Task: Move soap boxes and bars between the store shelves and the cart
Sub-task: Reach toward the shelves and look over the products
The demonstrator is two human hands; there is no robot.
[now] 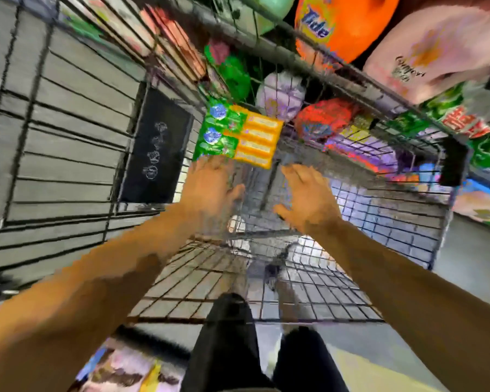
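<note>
An orange Tide detergent jug [343, 24] lies at the top of the view beside a pale pink Comfort bottle [425, 58], with a mint-green container [263, 9] to the jug's left. Lower down are a lilac pouch [280, 94], a red-orange bag [323, 117] and green packets with red lettering [461, 114], all blurred. A black panel with faint white drawings [156, 145] stands at the left, and the grey floor [475, 250] shows at the right.
</note>
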